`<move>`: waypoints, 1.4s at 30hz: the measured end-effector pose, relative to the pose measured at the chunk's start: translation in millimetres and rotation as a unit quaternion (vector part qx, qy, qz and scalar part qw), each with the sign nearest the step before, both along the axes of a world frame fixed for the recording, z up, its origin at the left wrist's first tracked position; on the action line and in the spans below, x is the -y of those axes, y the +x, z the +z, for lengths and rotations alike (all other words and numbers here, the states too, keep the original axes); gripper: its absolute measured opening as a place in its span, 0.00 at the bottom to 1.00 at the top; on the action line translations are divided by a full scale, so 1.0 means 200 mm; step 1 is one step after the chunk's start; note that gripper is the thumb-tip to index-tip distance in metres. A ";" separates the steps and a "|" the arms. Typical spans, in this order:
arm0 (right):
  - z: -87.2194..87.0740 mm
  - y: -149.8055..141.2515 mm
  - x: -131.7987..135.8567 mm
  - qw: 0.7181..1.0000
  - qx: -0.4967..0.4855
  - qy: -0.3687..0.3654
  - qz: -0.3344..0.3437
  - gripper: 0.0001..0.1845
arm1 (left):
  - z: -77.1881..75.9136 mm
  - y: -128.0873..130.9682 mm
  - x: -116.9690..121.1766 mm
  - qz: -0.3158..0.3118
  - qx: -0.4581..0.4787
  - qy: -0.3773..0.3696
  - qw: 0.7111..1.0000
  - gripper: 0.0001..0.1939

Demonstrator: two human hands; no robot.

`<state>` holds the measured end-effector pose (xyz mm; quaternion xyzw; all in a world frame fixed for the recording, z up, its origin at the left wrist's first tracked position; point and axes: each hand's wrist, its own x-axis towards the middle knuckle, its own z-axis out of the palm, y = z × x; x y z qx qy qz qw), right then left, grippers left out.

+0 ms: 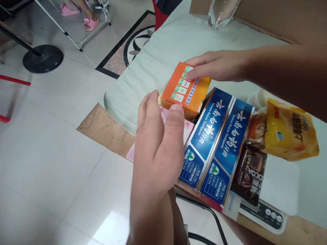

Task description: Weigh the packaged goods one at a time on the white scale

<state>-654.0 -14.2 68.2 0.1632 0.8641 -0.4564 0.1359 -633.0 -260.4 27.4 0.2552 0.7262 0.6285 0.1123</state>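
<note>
An orange box [176, 85] with green-and-white labels sits near the table corner, beside two toothpaste boxes. My right hand [217, 66] lies over its far right corner, thumb on the top face and fingers along the back edge. Close to the box's near side, my left hand [159, 143] is held upright with thumb and fingers apart; whether it touches the box I cannot tell. Partly hidden behind that hand is a flat pink package [187, 128]. The blue toothpaste boxes [208, 126] lie side by side, just right of my left hand.
Right of the toothpaste stand a yellow snack bag [291, 131], a dark cocoa packet [250, 173] and a white kitchen scale [283, 183]. Cardboard [268, 20] and a clear plastic wrapper [222, 13] lie at the back. Beyond the table edge, a person's feet in pink sandals [91, 23] show.
</note>
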 end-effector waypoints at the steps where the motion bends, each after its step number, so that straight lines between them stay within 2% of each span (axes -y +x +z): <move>1: 0.00 0.00 0.00 1.000 0.004 -0.006 0.003 0.14 | 0.01 -0.01 0.00 -0.004 0.012 -0.011 1.000 0.24; 6: 0.01 0.01 -0.01 1.000 0.009 -0.005 0.025 0.12 | 0.06 -0.03 -0.03 -0.035 0.021 -0.047 0.998 0.23; 13: 0.02 0.01 -0.01 1.000 0.020 0.005 0.017 0.12 | 0.09 -0.04 -0.04 -0.042 0.010 -0.048 0.998 0.21; 18: 0.05 0.01 -0.04 0.997 0.051 0.043 0.043 0.12 | 0.09 -0.03 -0.04 -0.023 0.010 -0.061 0.998 0.19; 24: 0.07 0.04 -0.01 0.997 0.066 0.036 0.024 0.14 | 0.07 -0.02 -0.05 -0.005 0.004 -0.051 0.999 0.17; 28: 0.06 0.04 -0.02 0.994 0.077 0.069 0.034 0.15 | 0.11 -0.04 -0.04 -0.034 0.018 -0.069 0.997 0.13; 31: 0.08 0.04 -0.01 0.989 0.028 0.141 0.031 0.13 | 0.13 -0.05 -0.03 -0.062 0.024 -0.078 0.995 0.11; 33: 0.11 0.04 0.03 0.984 -0.053 0.172 -0.009 0.14 | 0.12 -0.06 -0.03 -0.063 0.016 -0.072 0.995 0.11; 35: 0.14 0.08 0.08 0.983 -0.121 0.127 -0.062 0.12 | 0.09 -0.06 -0.03 -0.051 0.011 -0.067 0.996 0.12; 37: 0.15 0.19 0.15 0.977 -0.180 0.020 -0.113 0.09 | 0.07 -0.05 -0.03 -0.022 0.006 -0.054 0.998 0.13; 38: 0.14 0.29 0.17 0.963 -0.224 -0.037 -0.147 0.11 | 0.06 -0.05 -0.03 -0.004 -0.001 -0.037 0.999 0.13; 40: 0.11 0.60 0.23 0.926 -0.306 -0.085 -0.203 0.15 | 0.07 -0.03 -0.02 0.020 -0.011 0.011 1.000 0.12; 42: 0.07 1.00 0.30 0.907 -0.331 -0.088 -0.244 0.16 | 0.10 -0.01 -0.01 0.019 -0.012 0.062 0.998 0.07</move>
